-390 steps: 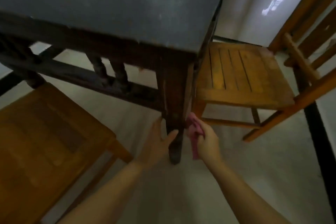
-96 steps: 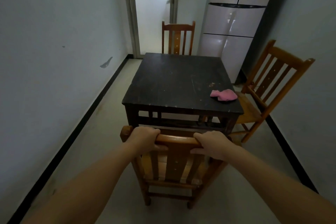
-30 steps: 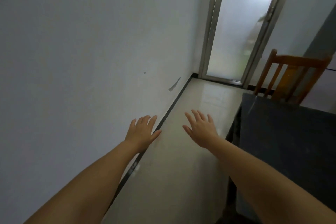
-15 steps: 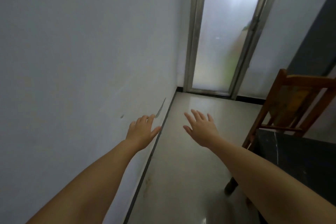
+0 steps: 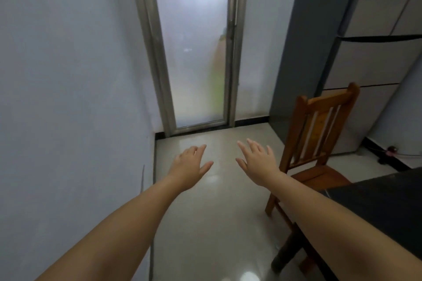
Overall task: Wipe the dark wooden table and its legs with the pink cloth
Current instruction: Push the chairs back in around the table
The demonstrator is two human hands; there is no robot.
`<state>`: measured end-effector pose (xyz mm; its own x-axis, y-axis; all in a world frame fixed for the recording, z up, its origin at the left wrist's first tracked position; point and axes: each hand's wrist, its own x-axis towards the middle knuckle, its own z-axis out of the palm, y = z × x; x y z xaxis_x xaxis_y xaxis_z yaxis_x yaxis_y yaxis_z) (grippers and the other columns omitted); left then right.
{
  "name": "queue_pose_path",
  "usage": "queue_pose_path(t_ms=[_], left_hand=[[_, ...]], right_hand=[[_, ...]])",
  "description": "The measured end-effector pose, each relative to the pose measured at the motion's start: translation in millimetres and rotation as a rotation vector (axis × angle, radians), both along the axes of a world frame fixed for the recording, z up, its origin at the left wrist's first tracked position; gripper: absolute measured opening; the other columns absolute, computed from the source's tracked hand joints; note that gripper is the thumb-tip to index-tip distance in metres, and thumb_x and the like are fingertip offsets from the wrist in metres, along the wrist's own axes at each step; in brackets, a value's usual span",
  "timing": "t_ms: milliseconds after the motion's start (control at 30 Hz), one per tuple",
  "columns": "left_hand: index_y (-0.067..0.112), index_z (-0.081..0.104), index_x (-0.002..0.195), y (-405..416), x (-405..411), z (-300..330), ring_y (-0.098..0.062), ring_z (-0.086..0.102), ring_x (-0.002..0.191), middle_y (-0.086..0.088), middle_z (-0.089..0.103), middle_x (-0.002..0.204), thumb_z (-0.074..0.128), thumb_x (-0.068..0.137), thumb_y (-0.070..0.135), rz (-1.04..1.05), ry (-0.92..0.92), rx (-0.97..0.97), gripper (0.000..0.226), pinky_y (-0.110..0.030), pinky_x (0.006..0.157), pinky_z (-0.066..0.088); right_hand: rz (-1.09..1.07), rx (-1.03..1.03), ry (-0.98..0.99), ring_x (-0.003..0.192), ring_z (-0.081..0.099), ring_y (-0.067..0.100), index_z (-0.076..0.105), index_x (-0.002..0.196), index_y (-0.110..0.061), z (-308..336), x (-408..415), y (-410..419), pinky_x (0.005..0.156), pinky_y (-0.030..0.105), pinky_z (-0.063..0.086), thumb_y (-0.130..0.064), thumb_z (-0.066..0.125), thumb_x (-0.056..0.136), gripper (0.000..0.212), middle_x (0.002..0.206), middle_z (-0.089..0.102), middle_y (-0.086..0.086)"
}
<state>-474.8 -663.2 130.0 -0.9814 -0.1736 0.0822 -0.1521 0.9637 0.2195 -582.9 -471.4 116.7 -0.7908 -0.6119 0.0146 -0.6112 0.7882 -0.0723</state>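
Note:
Only a corner of the dark wooden table (image 5: 383, 207) shows at the lower right, with one of its legs (image 5: 285, 255) reaching the floor. My left hand (image 5: 189, 165) and my right hand (image 5: 258, 162) are stretched out in front of me over the pale floor, fingers straight and spread, holding nothing. My right forearm crosses in front of the table's corner. The pink cloth is out of view.
A wooden chair (image 5: 317, 143) stands at the table's far side. Behind it is a tall grey fridge (image 5: 356, 57). A frosted glass door (image 5: 196, 48) closes the passage ahead. A white wall (image 5: 68, 98) runs along my left. A cable and plug (image 5: 391, 149) lie on the floor at right.
My view has swung right and moved forward along the table's left side: the door, chair and fridge are nearer. Both hands stay open and outstretched. Earlier I held a chair back, with the cloth on the table.

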Motion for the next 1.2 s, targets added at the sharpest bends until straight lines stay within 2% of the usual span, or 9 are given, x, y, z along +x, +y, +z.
queue_pose_path(t_ms=[233, 500, 733, 900, 1067, 1133, 1200], left_hand=[[0.018, 0.018, 0.144, -50, -180, 12, -0.023, 0.035, 0.129, -0.006, 0.035, 0.143, 0.03, 0.094, 0.051, -0.086, 0.011, -0.01, 0.061, -0.038, 0.105, 0.031], [0.018, 0.018, 0.144, -87, -369, -2, -0.023, 0.038, 0.126, -0.005, 0.039, 0.14, 0.031, 0.094, 0.05, -0.233, 0.001, -0.028, 0.061, -0.036, 0.1, 0.033], [0.019, 0.019, 0.144, -81, -560, 14, -0.023, 0.039, 0.126, -0.005, 0.039, 0.14, 0.031, 0.094, 0.05, -0.589, 0.013, -0.046, 0.06, -0.038, 0.102, 0.033], [0.017, 0.017, 0.145, -27, -670, 34, -0.025, 0.037, 0.127, -0.007, 0.035, 0.142, 0.03, 0.095, 0.05, -0.886, 0.019, -0.106, 0.061, -0.039, 0.1, 0.036], [0.017, 0.017, 0.144, 71, -719, 25, -0.027, 0.038, 0.125, -0.009, 0.036, 0.141, 0.032, 0.095, 0.048, -1.222, 0.05, -0.14, 0.061, -0.039, 0.097, 0.036], [0.018, 0.017, 0.144, 109, -729, 18, -0.026, 0.037, 0.126, -0.008, 0.035, 0.143, 0.033, 0.094, 0.049, -1.362, 0.078, -0.147, 0.061, -0.038, 0.1, 0.035], [0.019, 0.017, 0.144, 141, -739, 11, -0.024, 0.037, 0.128, -0.007, 0.035, 0.143, 0.035, 0.093, 0.05, -1.457, 0.074, -0.143, 0.062, -0.038, 0.103, 0.034]], right_hand=[[-0.098, 0.007, 0.026, 0.147, 0.01, 0.023, 0.007, 0.152, -0.026, 21, -167, -36, 0.118, 0.051, 0.011, -0.047, 0.023, 0.101, 0.057, 0.16, 0.011, 0.006], [-0.256, 0.035, 0.072, 0.147, 0.011, 0.021, 0.007, 0.152, -0.026, 29, -317, -61, 0.118, 0.049, 0.009, -0.047, 0.02, 0.101, 0.056, 0.16, 0.011, 0.004], [-0.691, -0.026, 0.12, 0.145, 0.016, 0.024, 0.009, 0.152, -0.027, 52, -446, -34, 0.116, 0.05, 0.011, -0.047, 0.021, 0.101, 0.056, 0.159, 0.013, 0.004], [-1.006, -0.046, 0.086, 0.145, 0.017, 0.024, 0.01, 0.151, -0.027, 52, -471, 9, 0.117, 0.05, 0.015, -0.048, 0.023, 0.1, 0.057, 0.159, 0.015, 0.004], [-1.309, -0.106, 0.046, 0.142, 0.021, 0.028, 0.012, 0.151, -0.027, 41, -484, 55, 0.113, 0.05, 0.023, -0.051, 0.029, 0.099, 0.06, 0.158, 0.015, 0.005], [-1.396, -0.118, 0.017, 0.138, 0.029, 0.031, 0.008, 0.151, -0.026, 31, -493, 69, 0.108, 0.048, 0.031, -0.051, 0.034, 0.097, 0.065, 0.157, 0.018, 0.007], [-1.481, -0.186, -0.056, 0.13, 0.041, 0.031, 0.003, 0.151, -0.024, 19, -502, 80, 0.103, 0.046, 0.04, -0.047, 0.042, 0.096, 0.072, 0.151, 0.029, 0.011]])
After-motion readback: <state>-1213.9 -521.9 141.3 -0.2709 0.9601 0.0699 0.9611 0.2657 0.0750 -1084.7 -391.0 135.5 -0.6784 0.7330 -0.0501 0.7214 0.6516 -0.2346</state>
